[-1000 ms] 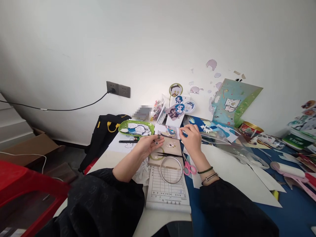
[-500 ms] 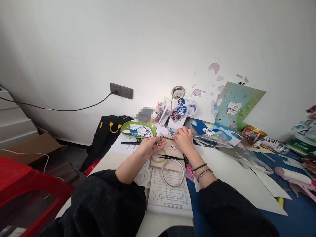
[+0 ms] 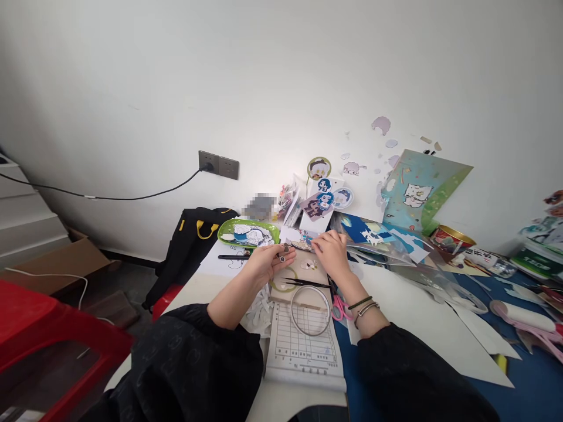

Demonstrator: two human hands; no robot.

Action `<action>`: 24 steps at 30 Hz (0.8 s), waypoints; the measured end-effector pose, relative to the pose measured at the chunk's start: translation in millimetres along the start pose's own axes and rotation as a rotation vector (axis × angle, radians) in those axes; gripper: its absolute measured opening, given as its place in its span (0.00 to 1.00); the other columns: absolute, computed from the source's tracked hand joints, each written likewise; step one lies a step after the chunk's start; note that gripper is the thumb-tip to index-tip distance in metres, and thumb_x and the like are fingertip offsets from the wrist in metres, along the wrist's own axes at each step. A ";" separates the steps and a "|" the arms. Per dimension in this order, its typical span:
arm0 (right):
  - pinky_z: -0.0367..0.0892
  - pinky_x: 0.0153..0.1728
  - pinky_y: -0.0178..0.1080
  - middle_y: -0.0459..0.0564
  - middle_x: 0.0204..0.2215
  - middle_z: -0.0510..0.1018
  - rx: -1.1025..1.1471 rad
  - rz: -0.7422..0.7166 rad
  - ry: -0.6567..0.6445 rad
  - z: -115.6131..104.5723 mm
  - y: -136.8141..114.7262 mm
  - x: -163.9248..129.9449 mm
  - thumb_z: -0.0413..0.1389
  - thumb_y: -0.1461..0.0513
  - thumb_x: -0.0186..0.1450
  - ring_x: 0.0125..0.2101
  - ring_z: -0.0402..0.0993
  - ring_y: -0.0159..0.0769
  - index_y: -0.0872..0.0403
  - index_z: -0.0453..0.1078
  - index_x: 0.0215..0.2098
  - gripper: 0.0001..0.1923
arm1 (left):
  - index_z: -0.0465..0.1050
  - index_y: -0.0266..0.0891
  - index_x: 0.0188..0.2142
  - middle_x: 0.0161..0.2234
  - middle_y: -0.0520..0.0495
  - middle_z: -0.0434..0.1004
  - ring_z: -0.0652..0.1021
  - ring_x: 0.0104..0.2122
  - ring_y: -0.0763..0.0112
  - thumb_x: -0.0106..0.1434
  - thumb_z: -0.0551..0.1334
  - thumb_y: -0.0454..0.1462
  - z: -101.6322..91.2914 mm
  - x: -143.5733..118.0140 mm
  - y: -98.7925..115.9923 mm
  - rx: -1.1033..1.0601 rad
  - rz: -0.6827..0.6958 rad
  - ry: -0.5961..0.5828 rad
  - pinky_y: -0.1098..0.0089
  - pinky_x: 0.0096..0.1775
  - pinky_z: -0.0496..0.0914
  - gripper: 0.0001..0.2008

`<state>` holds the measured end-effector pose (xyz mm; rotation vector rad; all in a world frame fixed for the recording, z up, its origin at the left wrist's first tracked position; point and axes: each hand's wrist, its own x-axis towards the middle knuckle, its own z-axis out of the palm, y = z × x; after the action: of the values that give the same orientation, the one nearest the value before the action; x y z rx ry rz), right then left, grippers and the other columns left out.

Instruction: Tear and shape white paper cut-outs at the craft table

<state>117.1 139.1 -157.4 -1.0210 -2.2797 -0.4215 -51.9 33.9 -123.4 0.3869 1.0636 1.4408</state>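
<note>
My left hand (image 3: 267, 262) and my right hand (image 3: 333, 253) meet over the far middle of the table, both pinching a small round cartoon cut-out (image 3: 302, 243) between their fingertips. Just below them lie black tweezers (image 3: 303, 283) on a small brown board (image 3: 308, 274), a metal ring (image 3: 310, 302) on a ruled notepad (image 3: 303, 346), and pink-handled scissors (image 3: 338, 305) by my right wrist.
A green tray (image 3: 248, 233) of cut-outs sits at the far left, with a black pen (image 3: 232, 257) beside it. Stickers and cards (image 3: 323, 199) lean on the wall. White sheets (image 3: 422, 305), plastic sleeves and a tin (image 3: 452, 240) crowd the right. A red stool (image 3: 39, 334) stands at the left.
My right hand moved left and closed in on the cut-out beside my left hand; one second ago it was a little further right. The view shifted slightly.
</note>
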 end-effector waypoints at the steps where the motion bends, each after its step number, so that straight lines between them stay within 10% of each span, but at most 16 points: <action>1: 0.51 0.40 0.42 0.49 0.32 0.79 0.000 0.013 0.004 -0.3 1.5 -0.2 0.56 0.64 0.64 0.39 0.65 0.40 0.52 0.77 0.32 0.07 | 0.70 0.30 0.26 0.29 0.36 0.81 0.82 0.28 0.67 0.61 0.56 0.25 -0.5 0.4 -0.1 -0.001 -0.001 0.000 0.69 0.37 0.78 0.09; 24: 0.52 0.43 0.44 0.48 0.32 0.80 -0.018 -0.143 -0.023 -2.3 4.2 -3.6 0.54 0.67 0.62 0.39 0.66 0.39 0.52 0.75 0.27 0.09 | 0.71 0.29 0.27 0.29 0.37 0.81 0.82 0.29 0.67 0.60 0.57 0.25 -4.8 7.8 -4.2 -0.001 0.006 -0.022 0.72 0.34 0.78 0.08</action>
<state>123.1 138.6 -157.7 -0.8785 -2.3828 -0.4919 -54.6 38.6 -131.9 0.4046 1.0448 1.4391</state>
